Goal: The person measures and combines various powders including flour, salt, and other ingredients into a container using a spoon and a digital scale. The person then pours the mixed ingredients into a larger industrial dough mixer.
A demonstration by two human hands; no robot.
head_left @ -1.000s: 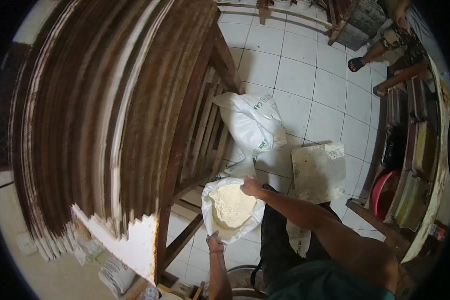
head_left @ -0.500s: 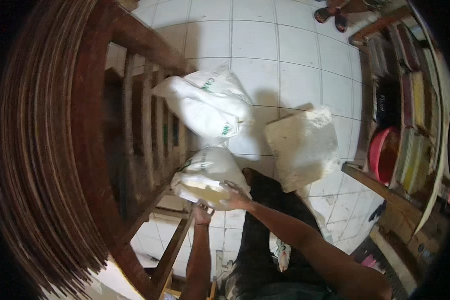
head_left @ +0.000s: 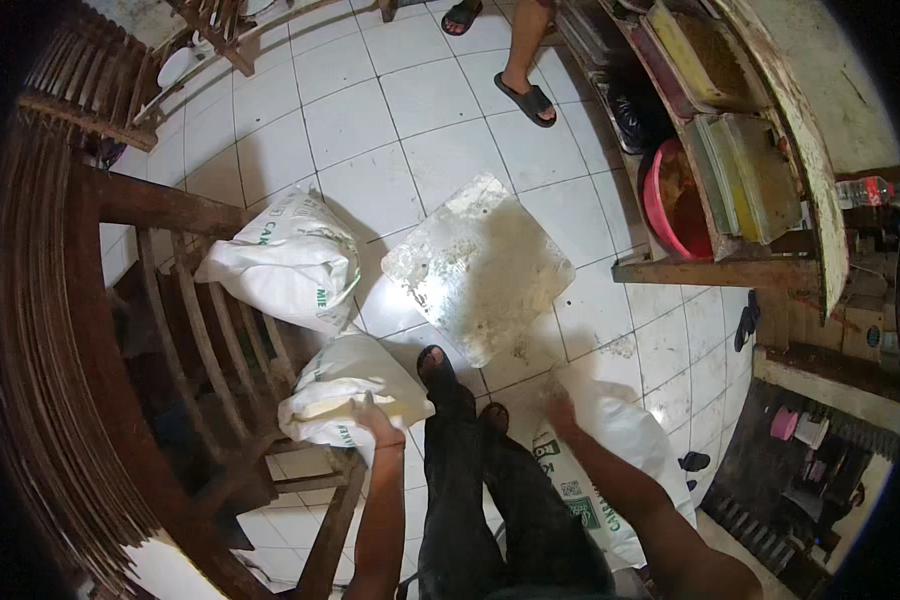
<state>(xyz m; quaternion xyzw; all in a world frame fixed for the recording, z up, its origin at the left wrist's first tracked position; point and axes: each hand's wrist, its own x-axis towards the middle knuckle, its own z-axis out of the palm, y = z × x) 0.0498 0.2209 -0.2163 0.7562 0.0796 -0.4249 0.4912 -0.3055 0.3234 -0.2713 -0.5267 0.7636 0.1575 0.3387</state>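
Note:
A white woven sack (head_left: 362, 368) with green print stands open-mouthed by my left leg, something pale yellow showing inside its mouth. My left hand (head_left: 378, 424) is closed on the near rim of that sack. Beyond it, against the wooden slats, leans a second full white sack (head_left: 295, 262), its top bunched. To the right of my legs my right hand (head_left: 558, 408) is blurred, so its fingers cannot be read. It is close to the upper end of a third white sack (head_left: 625, 475), which lies beside my right leg.
A square, worn pale slab (head_left: 480, 268) lies on the tiled floor ahead. Wooden slatted furniture (head_left: 160, 300) borders the left. Shelves at right hold a pink basin (head_left: 670, 205) and lidded containers (head_left: 745, 175). A person's sandalled foot (head_left: 526, 98) is at the far side.
My right hand has left the open sack and swung right toward the sack beside my right leg. My left hand has shifted onto the rim. The view has turned, showing another person's feet nearer.

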